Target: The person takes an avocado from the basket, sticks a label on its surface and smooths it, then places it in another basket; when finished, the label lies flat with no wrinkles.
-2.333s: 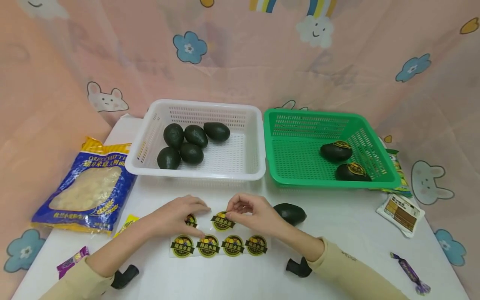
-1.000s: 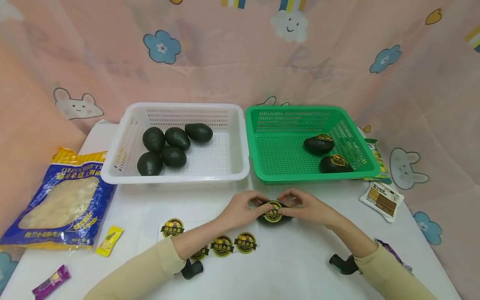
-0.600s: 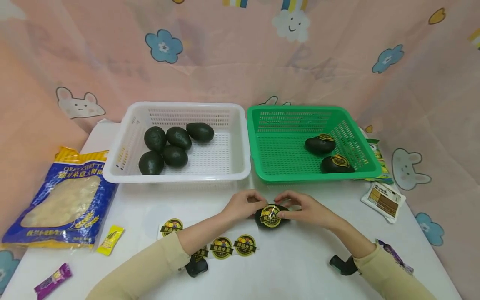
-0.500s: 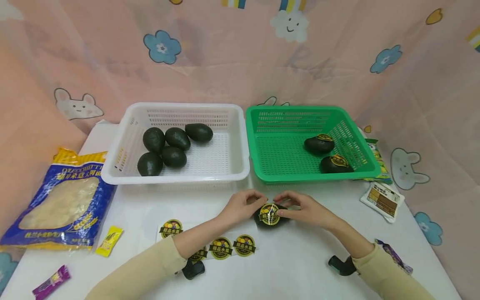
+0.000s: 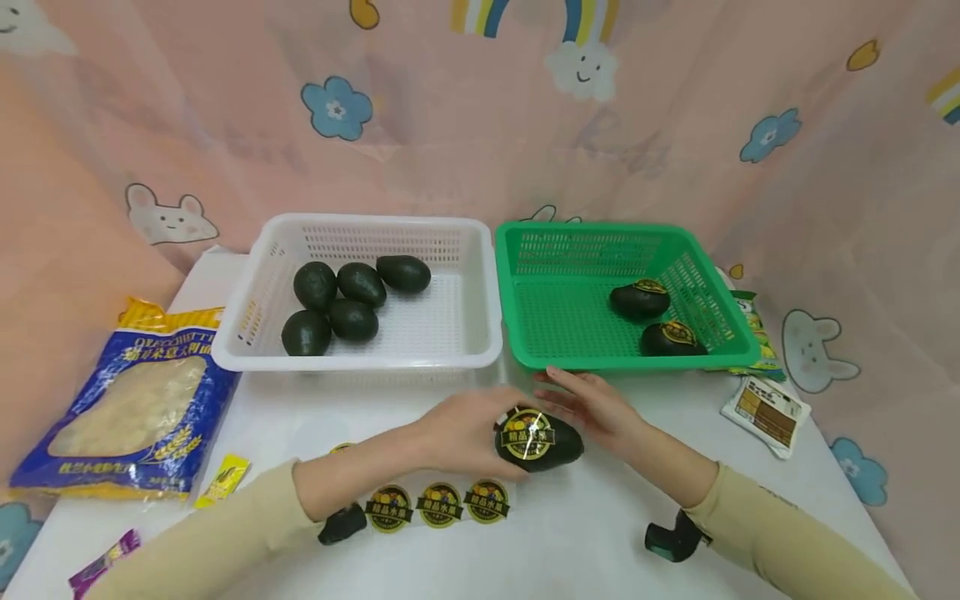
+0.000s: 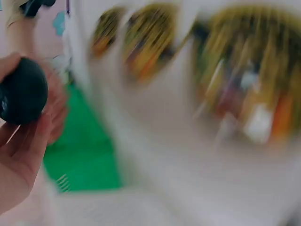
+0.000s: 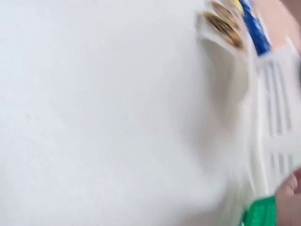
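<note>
In the head view my left hand [image 5: 465,429] grips a dark avocado [image 5: 564,448] from its left side, over the white table. A round black-and-gold sticker [image 5: 527,433] faces up on it. My right hand [image 5: 603,414] is just behind and right of the avocado, fingers extended; whether they touch it is unclear. The left wrist view has the avocado [image 6: 26,92] between the left hand's thumb and fingers [image 6: 35,150]. Only an edge of the right hand [image 7: 287,205] enters the right wrist view. A sheet of matching stickers [image 5: 439,506] lies below the left forearm.
Several avocados sit in a white basket [image 5: 405,363] at the back. Beside it, a green basket [image 5: 555,321] holds two stickered avocados. A pasta bag [image 5: 127,408] and small wrapped sweets lie at left; a white-and-brown packet [image 5: 767,414] lies at right.
A sticker came off the sheet and onto the avocado, which both hands pressed. Now the left hand grips the avocado, and the right hand has drawn back from the sticker.
</note>
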Available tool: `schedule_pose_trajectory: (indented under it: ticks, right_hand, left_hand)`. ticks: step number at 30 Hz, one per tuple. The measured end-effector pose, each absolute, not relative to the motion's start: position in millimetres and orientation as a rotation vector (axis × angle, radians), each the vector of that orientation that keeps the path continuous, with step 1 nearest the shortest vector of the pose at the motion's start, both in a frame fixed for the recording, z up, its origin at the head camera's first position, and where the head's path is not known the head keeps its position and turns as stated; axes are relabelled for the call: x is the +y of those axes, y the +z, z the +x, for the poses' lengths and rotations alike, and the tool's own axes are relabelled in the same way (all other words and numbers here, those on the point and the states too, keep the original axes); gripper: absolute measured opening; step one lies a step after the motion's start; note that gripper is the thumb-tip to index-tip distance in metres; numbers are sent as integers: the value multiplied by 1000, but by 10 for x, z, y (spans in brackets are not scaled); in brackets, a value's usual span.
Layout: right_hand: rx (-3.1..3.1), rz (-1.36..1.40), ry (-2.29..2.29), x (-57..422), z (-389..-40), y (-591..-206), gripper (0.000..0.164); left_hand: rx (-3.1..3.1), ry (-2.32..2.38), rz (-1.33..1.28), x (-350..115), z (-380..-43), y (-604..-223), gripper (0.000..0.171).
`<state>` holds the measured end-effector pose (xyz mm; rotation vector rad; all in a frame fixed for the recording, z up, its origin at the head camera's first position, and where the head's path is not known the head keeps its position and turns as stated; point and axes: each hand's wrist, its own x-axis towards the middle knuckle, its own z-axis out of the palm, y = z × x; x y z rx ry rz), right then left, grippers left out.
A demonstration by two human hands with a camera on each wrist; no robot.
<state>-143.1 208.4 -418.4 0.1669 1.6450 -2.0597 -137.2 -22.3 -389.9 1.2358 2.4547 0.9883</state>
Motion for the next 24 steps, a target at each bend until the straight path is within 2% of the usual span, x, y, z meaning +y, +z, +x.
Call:
schedule_pose_trajectory:
  ticks: [3, 6, 8, 13, 16, 22, 24]
  right_hand:
    - [1602, 297, -2198, 1982, -1390, -4190, 21]
    - [1726, 329, -2231, 1932, -1376, -4228, 16]
    - [1814, 315, -2222, 1916, -1386, -4263, 13]
    - [1936, 269, -2159, 1907, -1439, -4350, 23]
    - [1954, 264, -2142, 1906, -1451, -4377, 24]
    - [1947, 180, -2063, 1925, -1419, -4352, 31]
    - [1932, 59, -1936, 1917, -1396, -4288, 29]
  left_hand:
    - [2490, 974, 1269, -242, -1577, -3563, 70]
    - [2594, 955, 1247, -144, -1894, -3392, 68]
    - [2646, 919, 1204, -51, -2102, -3366, 69]
    - [2733, 817, 1065, 97, -2397, -3485, 76]
    - [2752, 922, 1017, 45, -2331, -3540, 69]
    - [2370, 1390, 1144, -414, -1800, -3721, 15]
    - [2250, 1407, 1027, -640, -1619, -3836, 16]
